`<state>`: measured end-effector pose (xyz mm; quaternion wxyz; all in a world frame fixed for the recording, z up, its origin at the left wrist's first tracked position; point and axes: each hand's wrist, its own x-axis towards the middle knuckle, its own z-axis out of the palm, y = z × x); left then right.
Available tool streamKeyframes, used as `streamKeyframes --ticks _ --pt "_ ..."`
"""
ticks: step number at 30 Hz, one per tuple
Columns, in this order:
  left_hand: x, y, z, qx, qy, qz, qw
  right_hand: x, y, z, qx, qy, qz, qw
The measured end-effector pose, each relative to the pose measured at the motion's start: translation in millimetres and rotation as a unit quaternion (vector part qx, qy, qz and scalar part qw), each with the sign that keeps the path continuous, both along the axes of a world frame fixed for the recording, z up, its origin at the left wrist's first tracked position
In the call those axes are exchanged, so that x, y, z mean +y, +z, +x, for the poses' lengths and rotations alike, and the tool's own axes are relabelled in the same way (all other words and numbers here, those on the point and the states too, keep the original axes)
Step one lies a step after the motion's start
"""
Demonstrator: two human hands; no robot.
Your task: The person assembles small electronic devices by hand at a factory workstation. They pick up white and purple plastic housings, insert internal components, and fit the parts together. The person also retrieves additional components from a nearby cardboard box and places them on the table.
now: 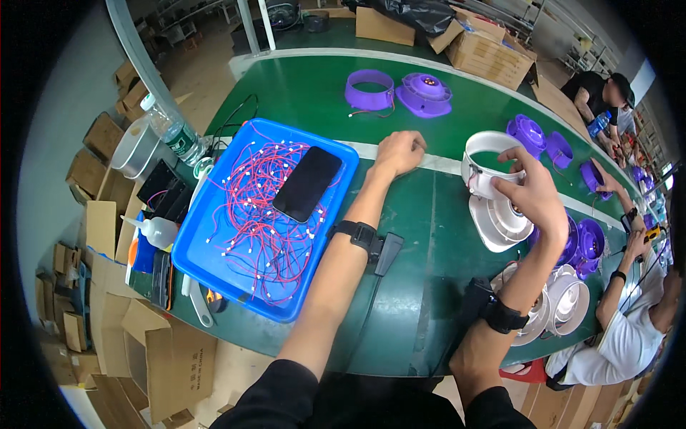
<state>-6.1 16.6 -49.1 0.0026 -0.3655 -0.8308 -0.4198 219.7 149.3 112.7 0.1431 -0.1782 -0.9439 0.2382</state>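
My right hand [534, 191] grips the rim of a white plastic ring [480, 170], thumb outside and fingers over the edge. Right below that ring, and partly behind my hand, lies a white fan housing [493, 223] with a round hub. My left hand [400, 153] rests on the green table with its fingers curled in, and nothing shows in it. Left of that forearm stands a blue tray [204, 247]. A tangle of red and black wires [250, 193] with small white connectors fills it, and a black phone [308, 184] lies on top.
Purple rings [369, 91] and purple fan housings [424, 94] stand at the far side and to the right. More white housings [569, 300] sit by my right forearm. A water bottle [174, 129] and a squeeze bottle [157, 232] stand left. Co-workers' hands [634, 244] are at the right.
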Motion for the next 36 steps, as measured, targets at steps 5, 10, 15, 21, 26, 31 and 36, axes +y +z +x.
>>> streamKeyframes --ticks 5,10,15,21,26,31,36 --pt "2 -1 -1 -0.006 0.008 -0.002 1.000 -10 16 10 -0.035 0.043 -0.019 0.998" --pt "6 -1 -1 0.002 -0.004 0.009 1.000 -8 26 20 0.040 0.070 0.026 0.996" --pt "5 -6 -10 -0.020 -0.046 0.038 0.998 -24 44 34 0.172 0.068 0.031 0.982" --pt "11 -1 -7 -0.044 -0.069 0.052 0.995 -35 57 42 0.250 0.067 -0.001 0.966" --pt "3 37 0 -0.222 -0.155 0.150 0.951 -33 49 30 0.148 0.047 0.038 0.987" --pt "-15 100 27 -0.274 -0.335 -0.007 0.901 -22 26 10 0.106 -0.004 0.066 0.992" --pt "-6 102 40 -0.207 -0.390 -0.080 0.894 -16 15 -7 0.106 -0.080 0.061 0.989"
